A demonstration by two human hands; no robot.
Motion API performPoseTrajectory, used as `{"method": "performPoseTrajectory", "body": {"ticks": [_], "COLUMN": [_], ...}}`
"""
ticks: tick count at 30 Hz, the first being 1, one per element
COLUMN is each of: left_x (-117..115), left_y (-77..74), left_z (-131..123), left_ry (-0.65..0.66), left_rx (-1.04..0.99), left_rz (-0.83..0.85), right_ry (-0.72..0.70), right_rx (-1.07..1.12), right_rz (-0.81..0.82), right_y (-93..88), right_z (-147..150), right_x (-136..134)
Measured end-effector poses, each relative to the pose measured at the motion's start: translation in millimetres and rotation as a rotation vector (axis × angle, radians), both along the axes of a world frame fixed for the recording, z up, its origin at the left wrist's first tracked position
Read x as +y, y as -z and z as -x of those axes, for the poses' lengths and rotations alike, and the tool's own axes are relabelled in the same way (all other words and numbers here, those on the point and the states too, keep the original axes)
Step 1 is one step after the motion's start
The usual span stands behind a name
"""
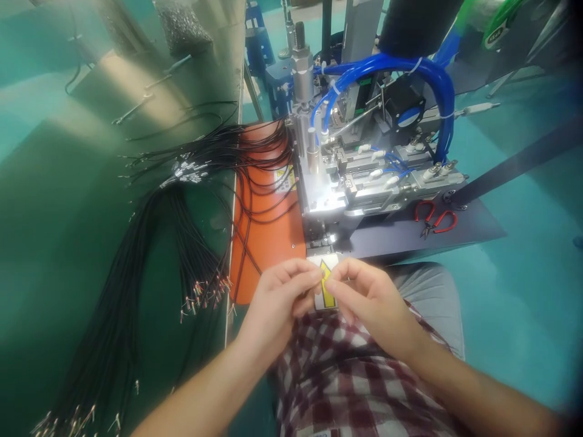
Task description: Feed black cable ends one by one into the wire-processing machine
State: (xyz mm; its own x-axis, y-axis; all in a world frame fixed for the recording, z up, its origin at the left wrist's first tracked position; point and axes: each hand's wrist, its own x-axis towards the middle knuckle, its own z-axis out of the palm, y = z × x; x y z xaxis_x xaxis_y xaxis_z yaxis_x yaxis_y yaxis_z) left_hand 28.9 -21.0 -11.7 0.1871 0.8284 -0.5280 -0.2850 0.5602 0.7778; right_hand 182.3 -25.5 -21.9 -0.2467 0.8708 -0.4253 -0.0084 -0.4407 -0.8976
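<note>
My left hand (288,290) and my right hand (364,294) are close together in front of my lap, each with thumb and forefinger pinched. Whatever lies between the fingertips is too small to make out. Just behind them is a white plate with a yellow warning label (327,291), at the near end of the machine (328,200). To the left, an orange panel (268,237) carries black cables (259,159) that run up to the machine's edge.
Bundled black cables (122,267) with bared coloured wire ends lie on the green table (59,230) at left. Red-handled pliers (435,221) rest on the dark machine base at right. Blue air hoses (387,64) arch over the machine. A bag of small metal parts (182,27) stands at the back.
</note>
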Motion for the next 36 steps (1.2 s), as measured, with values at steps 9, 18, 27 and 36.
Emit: {"method": "performPoseTrajectory", "body": {"ticks": [9,18,27,36], "left_x": [1,4,12,11], "left_y": [1.3,2.3,1.7,1.1], "left_z": [-2,2,10,8], "left_ry": [0.026,0.066,0.206,0.143], "left_rx": [0.045,0.038,-0.072,-0.036], "left_rz": [-0.024,-0.010,0.095,0.115], "right_ry": [0.065,-0.087,-0.312,-0.352], "right_rx": [-0.186,0.016,0.013,-0.097], "right_rz": [-0.221,-0.102,-0.330,-0.405], "right_y": [0.2,3.5,-1.2,-2.0], "right_z": [-13,-10,-20,-20], "right_x": [8,15,38,48]}}
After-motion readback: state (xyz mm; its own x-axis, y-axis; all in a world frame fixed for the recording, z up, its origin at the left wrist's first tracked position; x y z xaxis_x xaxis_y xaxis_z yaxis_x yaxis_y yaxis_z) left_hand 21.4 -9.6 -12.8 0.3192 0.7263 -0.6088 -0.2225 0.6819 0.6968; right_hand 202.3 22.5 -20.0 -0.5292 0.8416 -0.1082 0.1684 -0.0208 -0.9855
